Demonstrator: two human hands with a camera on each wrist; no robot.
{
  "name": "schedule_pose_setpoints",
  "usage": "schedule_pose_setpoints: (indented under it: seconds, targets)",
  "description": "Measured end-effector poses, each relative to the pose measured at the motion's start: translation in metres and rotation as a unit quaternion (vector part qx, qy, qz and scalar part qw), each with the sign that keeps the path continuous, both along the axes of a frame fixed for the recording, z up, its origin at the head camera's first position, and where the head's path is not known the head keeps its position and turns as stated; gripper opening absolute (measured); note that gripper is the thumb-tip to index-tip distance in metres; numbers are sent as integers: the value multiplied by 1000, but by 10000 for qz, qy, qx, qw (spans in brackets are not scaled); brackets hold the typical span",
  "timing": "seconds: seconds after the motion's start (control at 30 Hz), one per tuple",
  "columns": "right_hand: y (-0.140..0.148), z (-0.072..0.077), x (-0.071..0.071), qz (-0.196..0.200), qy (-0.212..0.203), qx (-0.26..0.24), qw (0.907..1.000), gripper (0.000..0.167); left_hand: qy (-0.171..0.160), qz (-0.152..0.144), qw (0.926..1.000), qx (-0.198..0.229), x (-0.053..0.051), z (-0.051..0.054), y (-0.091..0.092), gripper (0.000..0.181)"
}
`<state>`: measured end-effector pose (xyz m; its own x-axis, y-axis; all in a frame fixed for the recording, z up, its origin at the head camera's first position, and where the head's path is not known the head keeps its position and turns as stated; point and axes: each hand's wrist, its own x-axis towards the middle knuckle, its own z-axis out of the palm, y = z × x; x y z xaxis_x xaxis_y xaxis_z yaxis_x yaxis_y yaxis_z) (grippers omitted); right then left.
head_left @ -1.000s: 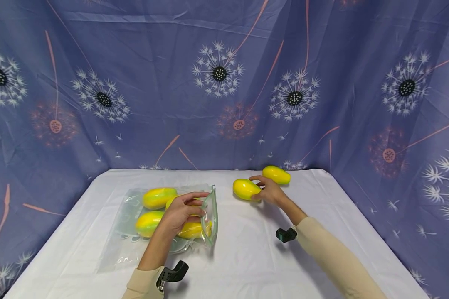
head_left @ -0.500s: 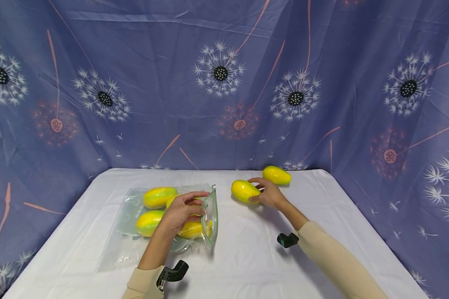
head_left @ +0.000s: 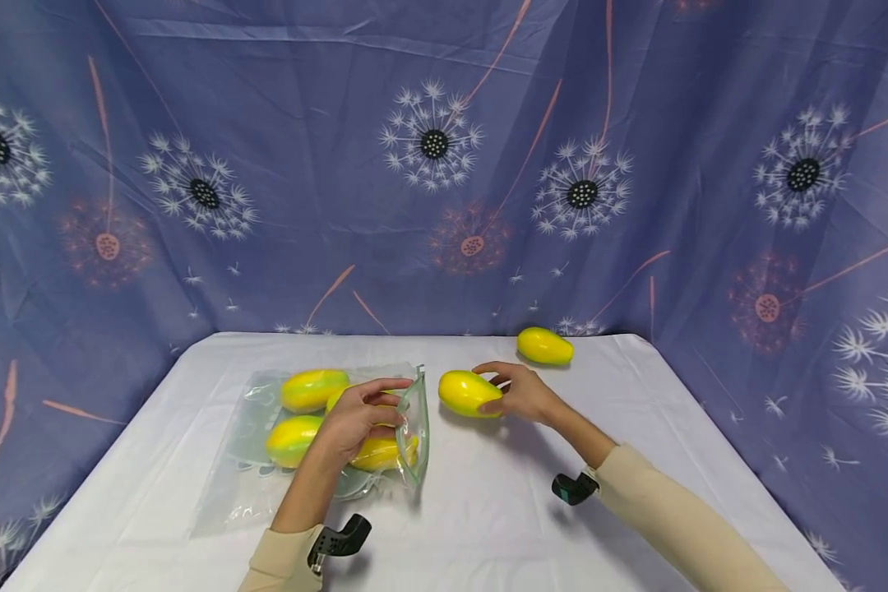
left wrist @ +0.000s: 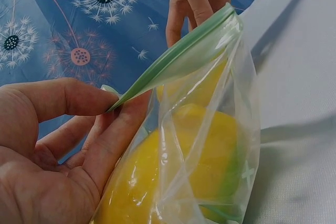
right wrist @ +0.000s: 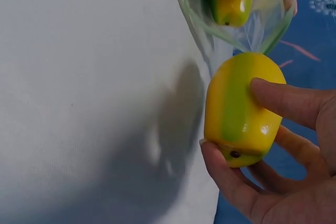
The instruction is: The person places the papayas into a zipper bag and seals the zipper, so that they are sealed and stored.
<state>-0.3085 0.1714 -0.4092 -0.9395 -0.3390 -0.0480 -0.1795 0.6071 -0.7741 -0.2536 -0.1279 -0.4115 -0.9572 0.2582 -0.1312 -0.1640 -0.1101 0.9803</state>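
Note:
My left hand [head_left: 357,421] pinches the green zip edge [left wrist: 173,59] of a clear plastic zip bag [head_left: 222,497], holding its mouth up toward the right. Several yellow-green papayas [head_left: 292,441] lie inside, one partly hidden behind that hand. To the right of the bag, my right hand [head_left: 525,395] grips another papaya [head_left: 460,393] between thumb and fingers. In the right wrist view this held papaya [right wrist: 231,98] has a green stripe and a dark spot at its near end; the bag's open mouth [right wrist: 247,40] is just beyond it.
One more papaya [head_left: 545,346] rests near the back edge of the white-covered table [head_left: 488,526]. Behind the table and along both sides hangs a blue dandelion-print cloth [head_left: 326,164]. A black wrist camera [head_left: 573,488] sits on each forearm.
My right hand has carried its papaya left and slightly nearer, toward the bag mouth, leaving the back papaya behind. The left hand and bag have stayed put.

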Motion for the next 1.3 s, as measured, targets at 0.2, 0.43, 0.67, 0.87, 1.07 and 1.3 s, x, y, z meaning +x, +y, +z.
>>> schedule_pose_setpoints:
  seconds: [0.2,0.43,0.67,0.87,1.07,1.3]
  targets:
    - [-4,5,8,553,62,384,9977,64,53,18,10000,-16,0,0,-2,58]
    - [-10,14,20,1124,-130,643,9915,61,74,59,10000,-27,1,0,-4,58]
    - [-16,20,29,1448,-245,835,9856,59,72,100,9999,-65,0,1,-4,56]
    - [-18,21,35,1579,-364,827,9833,57,68,77,9999,-56,-1,0,-2,57]
    - [-17,17,40,1499,-320,919,9839,57,104,9,9999,-56,1,1,2,59]
    - [-20,12,40,1475,-272,773,9857,57,58,56,10000,-42,1,0,2,59]
